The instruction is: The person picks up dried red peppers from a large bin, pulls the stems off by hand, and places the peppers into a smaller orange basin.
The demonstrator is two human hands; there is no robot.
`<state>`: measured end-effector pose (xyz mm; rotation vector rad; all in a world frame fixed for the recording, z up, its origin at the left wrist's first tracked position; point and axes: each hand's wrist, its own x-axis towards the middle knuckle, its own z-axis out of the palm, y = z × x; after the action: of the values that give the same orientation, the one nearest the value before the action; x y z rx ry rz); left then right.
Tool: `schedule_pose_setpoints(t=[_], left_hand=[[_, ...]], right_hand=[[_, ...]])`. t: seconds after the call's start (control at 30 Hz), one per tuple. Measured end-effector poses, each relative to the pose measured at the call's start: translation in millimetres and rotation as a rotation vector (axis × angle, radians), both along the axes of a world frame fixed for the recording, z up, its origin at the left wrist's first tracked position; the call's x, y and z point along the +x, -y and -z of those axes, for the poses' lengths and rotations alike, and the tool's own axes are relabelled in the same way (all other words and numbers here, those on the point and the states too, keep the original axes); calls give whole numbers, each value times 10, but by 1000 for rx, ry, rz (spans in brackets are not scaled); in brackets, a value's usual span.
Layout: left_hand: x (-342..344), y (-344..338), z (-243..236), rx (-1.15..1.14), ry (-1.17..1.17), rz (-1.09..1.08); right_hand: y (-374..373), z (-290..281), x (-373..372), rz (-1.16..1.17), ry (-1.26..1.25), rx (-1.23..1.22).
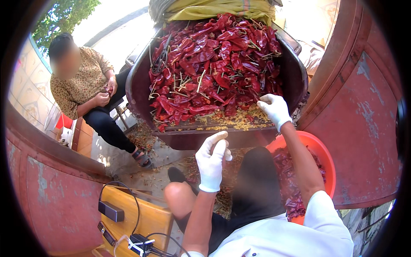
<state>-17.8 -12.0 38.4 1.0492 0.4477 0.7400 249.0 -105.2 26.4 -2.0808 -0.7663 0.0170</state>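
A heap of dried red chili peppers (pixel 214 64) with pale stems fills a dark metal cart tub (pixel 188 140) in front of me. Yellow seeds (pixel 246 121) are scattered along its near edge. My right hand (pixel 275 110), in a white glove, reaches over the tub's right side; its fingers are apart at the edge of the peppers. Below the near rim, my left hand (pixel 210 165), also white-gloved, is raised with fingers curled toward the thumb. Whatever it may hold is too small to make out. By my right leg stands an orange-red basin (pixel 329 165) containing more chilies.
A person (pixel 85 81) sits at the left, hands together over a small dark red piece. A yellow sack (pixel 220 9) lies behind the heap. Electronic devices and cables rest on a wooden stool (pixel 150 210). Red doors (pixel 355 128) flank both sides; plant debris covers the floor.
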Motion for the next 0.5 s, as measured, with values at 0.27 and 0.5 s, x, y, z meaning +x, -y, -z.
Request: schedule_pose_setpoints(t=[0.27, 0.5], left_hand=[[80, 86, 78, 1047, -192, -261], [122, 171, 91, 1319, -246, -53]], right_hand=[[411, -266, -644, -283, -1160, 468], [670, -374, -1187, -451, -1187, 229]])
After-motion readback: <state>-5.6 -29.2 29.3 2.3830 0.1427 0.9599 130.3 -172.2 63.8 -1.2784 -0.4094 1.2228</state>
